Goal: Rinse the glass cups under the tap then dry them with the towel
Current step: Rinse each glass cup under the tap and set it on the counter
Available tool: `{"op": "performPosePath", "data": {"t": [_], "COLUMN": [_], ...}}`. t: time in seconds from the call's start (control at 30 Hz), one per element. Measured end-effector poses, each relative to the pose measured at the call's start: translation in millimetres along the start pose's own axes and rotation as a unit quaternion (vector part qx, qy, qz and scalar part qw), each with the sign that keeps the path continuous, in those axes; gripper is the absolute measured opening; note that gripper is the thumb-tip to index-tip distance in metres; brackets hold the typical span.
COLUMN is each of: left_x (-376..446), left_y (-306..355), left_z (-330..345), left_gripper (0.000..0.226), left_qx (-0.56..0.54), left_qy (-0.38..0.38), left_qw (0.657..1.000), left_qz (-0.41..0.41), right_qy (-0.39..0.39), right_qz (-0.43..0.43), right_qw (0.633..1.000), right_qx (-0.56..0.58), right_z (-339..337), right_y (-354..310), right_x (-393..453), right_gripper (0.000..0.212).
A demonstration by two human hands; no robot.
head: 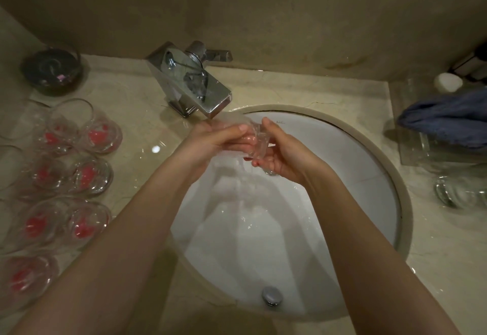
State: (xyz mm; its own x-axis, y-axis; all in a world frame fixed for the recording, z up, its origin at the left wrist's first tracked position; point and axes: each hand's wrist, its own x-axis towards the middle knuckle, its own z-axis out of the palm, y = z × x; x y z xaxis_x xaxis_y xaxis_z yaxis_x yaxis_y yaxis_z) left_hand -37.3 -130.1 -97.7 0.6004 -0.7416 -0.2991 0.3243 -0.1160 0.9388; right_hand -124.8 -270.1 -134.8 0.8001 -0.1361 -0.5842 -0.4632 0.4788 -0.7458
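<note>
Left hand (216, 137): fingers curled round the glass cup (257, 141), gripping.
Right hand (283, 155): fingers wrapped on the same cup.
Cup: under the tap (195, 84), over the sink (369, 166).
Far right: blue towel (448, 118).
Left: more cups (87, 174) waiting.

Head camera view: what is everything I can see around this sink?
clear glass cup: one, held under the tap
clear glass cups with pink inside: about seven, left counter
chrome square tap: one, behind the basin
white oval sink: one, centre
blue towel: one, right counter
clear glass: one, right counter
dark round bowl: one, far left
white round object: one, far right
left hand: grips the cup
right hand: grips the cup
</note>
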Motion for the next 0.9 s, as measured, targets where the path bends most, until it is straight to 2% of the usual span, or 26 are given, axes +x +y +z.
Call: {"op": "performPosePath", "data": {"t": [0.07,0.13,0.17,0.23,0.3,0.33,0.4,0.47,0.53,0.57,0.63,0.73,0.77,0.83,0.9], "left_x": [1,2,2,2,0,0,1,3,3,3,4,6,5,4,4], "left_y": [-3,-5,-5,-4,-4,-4,-5,-7,-10,-12,-15,-18,-18,-20,-22], "left_z": [-4,-8,-9,-9,-7,-7,-8,-11,-14,-14,-13,-10,-10,-10,-12], "left_gripper": [0.061,0.043,0.042,0.058,0.069,0.070,0.066,0.054,0.039,0.039,0.039,0.024,0.029,0.036,0.028], "left_qx": [0.000,-0.015,-0.016,-0.004,0.004,0.008,0.010,0.014,0.002,-0.003,0.007,0.016,0.011,-0.001,0.000], "left_qy": [0.010,0.024,0.025,0.005,-0.011,-0.012,-0.007,0.002,0.017,0.024,0.025,0.036,0.039,0.038,0.041], "left_qw": [1.000,1.000,0.999,1.000,1.000,1.000,1.000,1.000,1.000,1.000,0.999,0.999,0.999,0.999,0.999], "left_qz": [-0.005,-0.012,-0.013,-0.010,-0.004,-0.004,-0.001,-0.006,-0.016,-0.019,-0.023,-0.028,-0.029,-0.029,-0.026], "right_qy": [-0.019,-0.014,-0.007,-0.005,0.004,0.007,-0.007,-0.020,-0.006,0.002,-0.004,0.000,-0.002,0.000,0.012], "right_qz": [-0.039,-0.071,-0.075,-0.045,0.019,0.030,0.017,-0.019,-0.057,-0.062,-0.034,0.032,0.028,-0.019,-0.076], "right_qw": [0.999,0.996,0.996,0.998,1.000,0.999,0.999,0.999,0.997,0.997,0.999,0.998,0.998,0.997,0.995], "right_qx": [-0.029,-0.049,-0.046,-0.031,-0.023,-0.027,-0.038,-0.044,-0.052,-0.046,-0.032,-0.051,-0.063,-0.074,-0.062], "right_z": [-3,-7,-8,-4,0,0,1,-1,-4,-5,-1,3,3,0,-3], "right_y": [1,6,7,5,2,2,3,6,11,12,10,6,8,11,14], "right_x": [0,2,3,1,-1,-1,-1,0,2,4,2,0,1,2,3], "right_gripper": [0.009,0.028,0.030,0.023,0.051,0.057,0.042,0.013,0.031,0.036,0.037,0.056,0.051,0.026,0.031]}}
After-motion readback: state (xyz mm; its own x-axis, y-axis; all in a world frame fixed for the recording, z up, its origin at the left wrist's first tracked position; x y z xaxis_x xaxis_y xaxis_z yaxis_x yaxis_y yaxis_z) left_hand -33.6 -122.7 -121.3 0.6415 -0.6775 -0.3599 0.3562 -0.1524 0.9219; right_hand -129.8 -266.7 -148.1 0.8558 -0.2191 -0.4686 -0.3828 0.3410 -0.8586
